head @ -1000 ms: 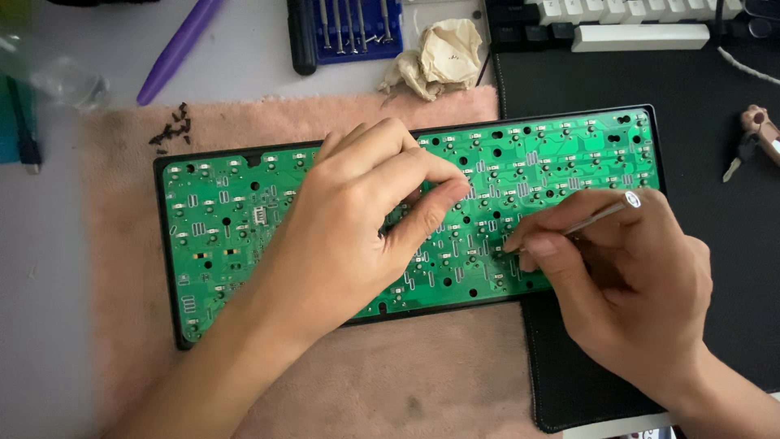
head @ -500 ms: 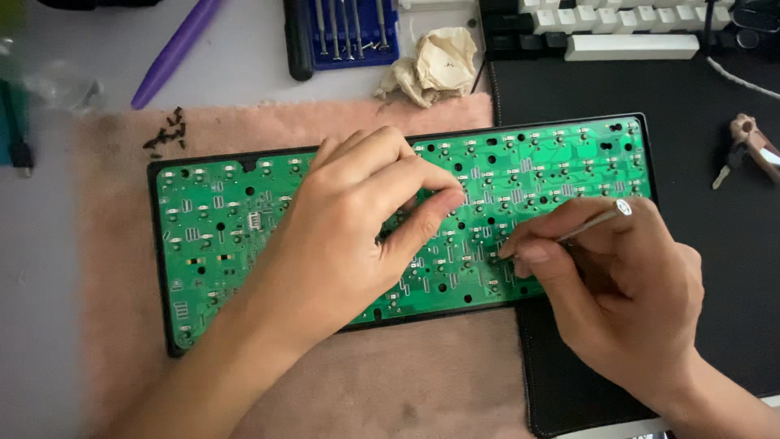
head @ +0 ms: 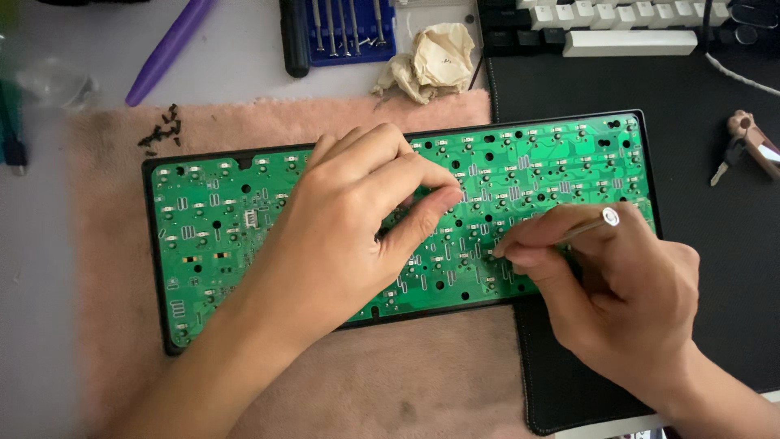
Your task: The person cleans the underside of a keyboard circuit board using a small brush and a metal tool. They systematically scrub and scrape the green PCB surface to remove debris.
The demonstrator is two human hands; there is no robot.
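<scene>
the green circuit board (head: pixel 244 219) lies face-up in its black frame on a pink cloth (head: pixel 406 382), its right end overhanging a black desk mat (head: pixel 715 268). the left hand (head: pixel 349 236) rests palm-down on the middle of the board, fingers curled and pressing it flat, gripping nothing. just right of that, the right hand (head: pixel 617 293) pinches a thin metal screwdriver (head: pixel 585 230) between thumb and fingers, its tip down on the board's lower middle. against half a second and a second ago, both hands sit in almost the same places on the board and the tool tip has stayed at the same spot; only the view has drifted a little, so the work at that one point seems to be going on with no visible result yet. off the board's upper left corner a small heap of black screws (head: pixel 160 128) sits on the cloth. beyond the board's top edge are a blue case of screwdriver bits (head: pixel 341 32), a crumpled tissue (head: pixel 431 61) and a purple pen (head: pixel 166 53). above the board's right end is a keyboard with white and black keys (head: pixel 601 24), and to the board's right a small key with a fob (head: pixel 743 146) on the mat.
</scene>
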